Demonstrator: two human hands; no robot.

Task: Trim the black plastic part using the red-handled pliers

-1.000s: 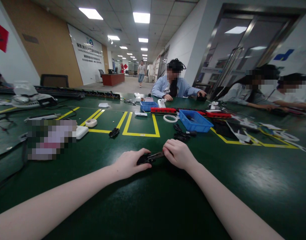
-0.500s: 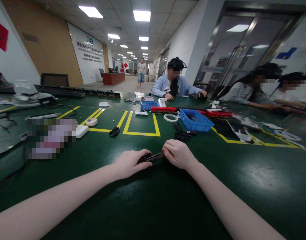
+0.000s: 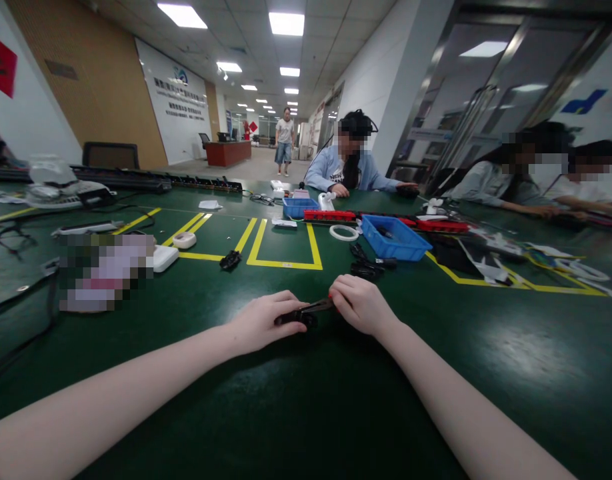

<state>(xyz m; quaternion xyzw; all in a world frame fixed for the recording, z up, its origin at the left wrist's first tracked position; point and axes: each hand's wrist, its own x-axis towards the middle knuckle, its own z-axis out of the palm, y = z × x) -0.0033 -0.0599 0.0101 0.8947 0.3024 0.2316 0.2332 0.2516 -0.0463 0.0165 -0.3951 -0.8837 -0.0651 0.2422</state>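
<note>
Both my hands rest on the dark green table (image 3: 306, 400) in front of me. My left hand (image 3: 261, 323) is closed around a small black part (image 3: 293, 317). My right hand (image 3: 361, 305) is closed on the handle of a slim dark tool (image 3: 317, 307) whose tip meets the black part between the hands. A red bit shows at the tool's handle by my fingers. What the black part is, I cannot make out.
Beyond my hands lie black cables (image 3: 366, 267), a blue bin (image 3: 396, 239), a white tape ring (image 3: 343, 233), a small black piece (image 3: 231, 260) and yellow floor-tape lines (image 3: 283, 265). A white box (image 3: 163, 257) sits left. People sit at the far and right sides; one walks in the hallway.
My hands stay together on the part and tool. The view has shifted slightly, so everything sits a little higher and the hands a bit lower and closer.
</note>
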